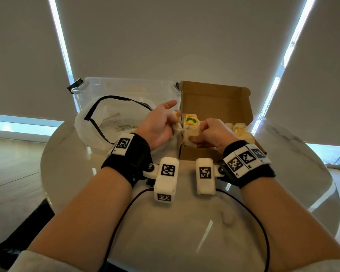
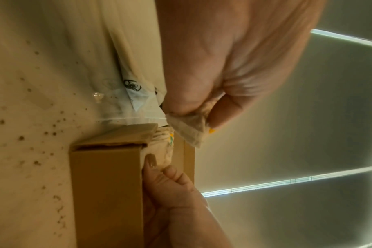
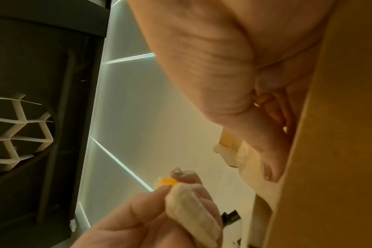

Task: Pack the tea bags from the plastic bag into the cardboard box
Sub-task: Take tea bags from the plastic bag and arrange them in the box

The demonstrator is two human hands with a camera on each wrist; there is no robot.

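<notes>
Left hand [image 1: 161, 126]: pinches one tea bag [image 1: 176, 122] with a yellow tag between thumb and curled fingers, forefinger pointing out toward 1 o'clock; held just at the box's 9 o'clock wall, above the rim.

Right hand [image 1: 210, 132]: fingers curled over the row of bags [image 1: 190, 122] at the box's near-left corner, thumb pressed on the front of that row; it grips the row.

Box [image 1: 214, 103]: brown cardboard, lid open and standing at 12 o'clock; more bags [image 1: 239, 128] lie at its 3 o'clock side.

Plastic bag [image 1: 106, 122]: pale, black-edged mouth open, at 9 o'clock of the box, touching a clear tub [image 1: 126, 87] behind it at 12 o'clock.

Table [image 1: 185, 222]: white, marbled, round; bears all items.

Wrists: black bands with white marker blocks, cables trailing toward 6 o'clock.
</notes>
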